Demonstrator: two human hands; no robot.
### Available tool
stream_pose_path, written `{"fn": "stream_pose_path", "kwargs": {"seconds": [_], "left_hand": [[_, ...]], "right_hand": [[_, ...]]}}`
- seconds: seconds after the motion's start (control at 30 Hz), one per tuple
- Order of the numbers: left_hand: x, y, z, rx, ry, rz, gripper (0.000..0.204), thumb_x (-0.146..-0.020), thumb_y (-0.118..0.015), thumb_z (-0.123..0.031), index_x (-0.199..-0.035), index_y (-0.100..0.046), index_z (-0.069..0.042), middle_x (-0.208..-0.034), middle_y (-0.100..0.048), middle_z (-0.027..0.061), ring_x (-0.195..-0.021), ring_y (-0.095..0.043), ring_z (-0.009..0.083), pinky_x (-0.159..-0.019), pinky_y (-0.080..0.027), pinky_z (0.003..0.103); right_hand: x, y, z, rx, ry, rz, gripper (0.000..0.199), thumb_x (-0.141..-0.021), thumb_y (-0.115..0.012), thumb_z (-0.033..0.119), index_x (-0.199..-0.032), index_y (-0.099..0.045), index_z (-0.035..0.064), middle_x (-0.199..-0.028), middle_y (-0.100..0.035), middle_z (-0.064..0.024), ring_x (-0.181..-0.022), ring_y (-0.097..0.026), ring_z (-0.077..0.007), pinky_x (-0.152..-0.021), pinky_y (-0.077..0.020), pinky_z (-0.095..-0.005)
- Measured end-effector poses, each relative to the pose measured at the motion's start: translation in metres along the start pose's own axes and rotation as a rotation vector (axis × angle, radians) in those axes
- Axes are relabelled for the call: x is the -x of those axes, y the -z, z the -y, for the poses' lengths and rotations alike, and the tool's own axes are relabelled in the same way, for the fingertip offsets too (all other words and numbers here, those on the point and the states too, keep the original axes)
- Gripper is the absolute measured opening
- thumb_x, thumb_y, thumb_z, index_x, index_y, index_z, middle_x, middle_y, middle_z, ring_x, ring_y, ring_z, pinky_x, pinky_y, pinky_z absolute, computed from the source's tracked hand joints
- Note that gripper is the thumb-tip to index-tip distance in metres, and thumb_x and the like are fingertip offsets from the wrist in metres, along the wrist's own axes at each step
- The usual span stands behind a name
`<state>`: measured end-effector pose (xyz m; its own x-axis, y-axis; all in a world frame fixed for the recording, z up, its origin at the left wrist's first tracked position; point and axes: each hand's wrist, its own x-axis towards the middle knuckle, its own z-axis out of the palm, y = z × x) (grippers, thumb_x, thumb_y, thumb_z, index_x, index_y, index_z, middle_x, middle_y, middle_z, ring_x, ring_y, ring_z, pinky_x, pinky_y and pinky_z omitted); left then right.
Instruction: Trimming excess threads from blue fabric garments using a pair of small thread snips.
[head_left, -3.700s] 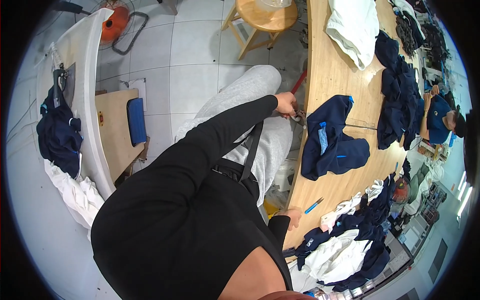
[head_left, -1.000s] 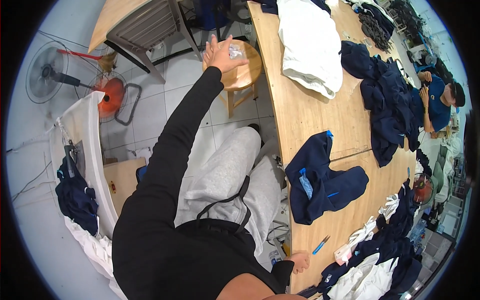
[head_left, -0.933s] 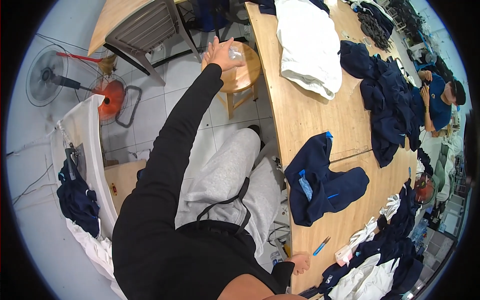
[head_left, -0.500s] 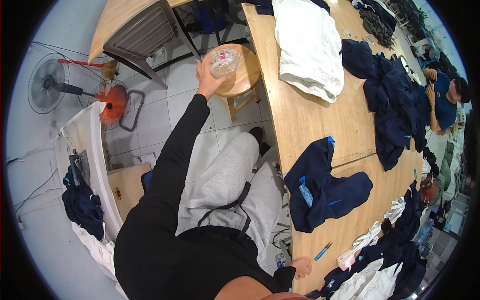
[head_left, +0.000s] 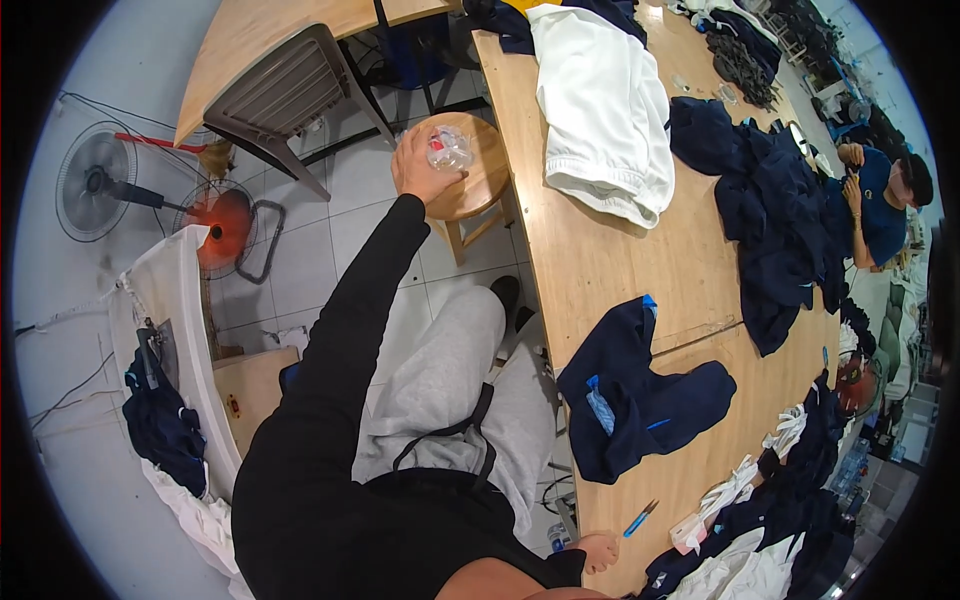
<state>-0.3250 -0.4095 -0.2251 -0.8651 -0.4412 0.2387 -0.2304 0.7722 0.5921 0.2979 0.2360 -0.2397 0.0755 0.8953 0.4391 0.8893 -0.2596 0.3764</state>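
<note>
My left hand [head_left: 420, 172], arm stretched forward, is wrapped around the near left side of a clear plastic cup [head_left: 456, 150]. Something red shows inside it. The cup is over a round wooden stool [head_left: 485, 190]; whether it rests on the seat I cannot tell. At the near edge of the wooden table my right hand [head_left: 600, 552] lies with fingers curled in and nothing visible in them. Blue-handled thread snips [head_left: 641, 518] lie just beyond it. A folded navy garment [head_left: 640, 400] with light blue pieces on it is farther along the table.
A white garment [head_left: 605, 110] and a heap of navy garments [head_left: 775, 210] cover parts of the table [head_left: 610, 260]. Ahead on the left stand a grey chair [head_left: 285, 95] and two fans, one orange [head_left: 222, 228]. A co-worker [head_left: 885, 205] is at the far right.
My left hand has shifted slightly, and its fingers now come further over the cup. The view has tilted a little. My right hand stays at the table edge.
</note>
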Motion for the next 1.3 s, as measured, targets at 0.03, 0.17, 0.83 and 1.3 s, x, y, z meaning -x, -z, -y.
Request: {"fn": "stream_pose_path", "kwargs": {"seconds": [0.03,0.17,0.83,1.3], "left_hand": [[-0.001,0.003,0.002,-0.102,-0.075,-0.057,0.108,-0.057,-0.1,-0.036,-0.155,-0.055,-0.026,-0.155,-0.052,0.0114,-0.146,-0.051,0.0344,-0.119,-0.046,0.049],[-0.017,0.01,0.001,0.031,-0.053,0.113,0.112,-0.057,-0.098,-0.038,-0.159,-0.055,-0.021,-0.152,-0.054,0.0135,-0.143,-0.052,0.037,-0.119,-0.046,0.048],[0.214,0.381,-0.154,0.063,-0.153,-0.374,0.104,-0.057,-0.09,-0.027,-0.155,-0.061,-0.012,-0.141,-0.057,0.0221,-0.125,-0.055,0.0438,-0.109,-0.046,0.052],[0.296,0.487,-0.222,0.275,-0.457,-0.422,0.063,-0.063,-0.098,-0.014,-0.122,-0.083,-0.028,-0.133,-0.066,0.0198,-0.108,-0.066,0.0322,-0.088,-0.056,0.038]], "right_hand": [[0.003,0.0,-0.003,0.022,0.047,-0.001,0.046,-0.111,-0.037,0.04,-0.133,-0.065,0.0111,-0.127,-0.067,-0.0069,-0.118,-0.063,-0.0409,-0.098,-0.0465,-0.0591],[0.0,-0.003,0.002,-0.006,0.01,0.024,0.048,-0.111,-0.035,0.04,-0.132,-0.065,0.0091,-0.129,-0.068,-0.0083,-0.12,-0.062,-0.0415,-0.099,-0.0459,-0.0601],[0.071,0.085,0.092,-0.379,0.033,0.24,0.047,-0.106,-0.041,0.04,-0.133,-0.066,0.0093,-0.136,-0.067,-0.0134,-0.127,-0.059,-0.0425,-0.1,-0.0457,-0.0598],[0.062,0.088,0.057,-0.513,0.09,0.168,0.047,-0.103,-0.046,0.041,-0.133,-0.066,0.0111,-0.138,-0.065,-0.0159,-0.128,-0.058,-0.0434,-0.101,-0.0454,-0.0618]]}}
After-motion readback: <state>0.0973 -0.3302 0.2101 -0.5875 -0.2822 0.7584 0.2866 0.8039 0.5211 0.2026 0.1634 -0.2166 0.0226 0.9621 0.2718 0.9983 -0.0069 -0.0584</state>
